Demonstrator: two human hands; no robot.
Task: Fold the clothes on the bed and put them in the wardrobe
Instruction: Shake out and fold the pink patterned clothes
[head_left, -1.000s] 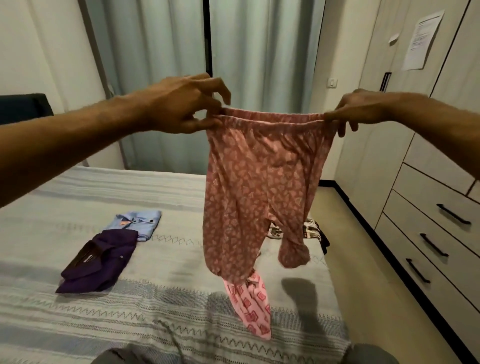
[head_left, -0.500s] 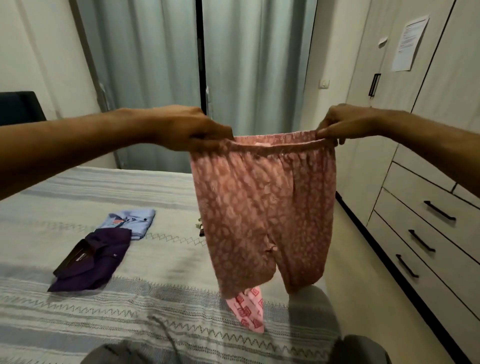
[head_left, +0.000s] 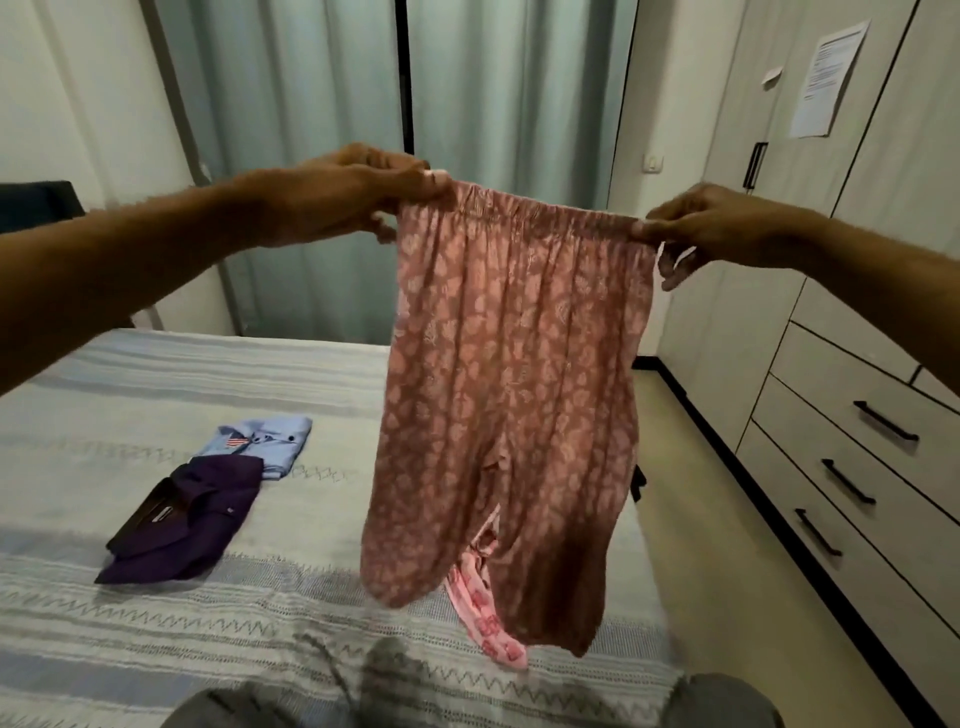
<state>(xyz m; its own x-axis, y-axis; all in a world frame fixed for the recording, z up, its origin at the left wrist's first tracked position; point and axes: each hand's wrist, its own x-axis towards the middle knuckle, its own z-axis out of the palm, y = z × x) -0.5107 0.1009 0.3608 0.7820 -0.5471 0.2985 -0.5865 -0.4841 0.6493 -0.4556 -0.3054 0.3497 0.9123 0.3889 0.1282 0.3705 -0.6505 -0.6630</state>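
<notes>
Pink patterned shorts (head_left: 504, 395) held up in air above bed (head_left: 156, 639), waistband stretched flat, legs hanging. Left hand (head_left: 358, 195) grip closed, pinching left waistband corner. Right hand (head_left: 711, 228) grip pinching right corner, lower fingers loosely curled. Pink printed garment (head_left: 485, 618) on bed partly hidden behind shorts. Folded purple shirt (head_left: 182, 519) touching folded light-blue shirt (head_left: 265, 441) on bed. Wardrobe (head_left: 857, 260) at right, cut off by frame edge.

This is a bedroom in a home. A bed (head_left: 208, 613) with a striped cover fills the foreground, with folded shirts (head_left: 208, 499) lying on it. Beyond the bed hang long pale curtains (head_left: 311, 130). To the right of the bed stands a wardrobe (head_left: 883, 260) with drawers (head_left: 852, 467).
</notes>
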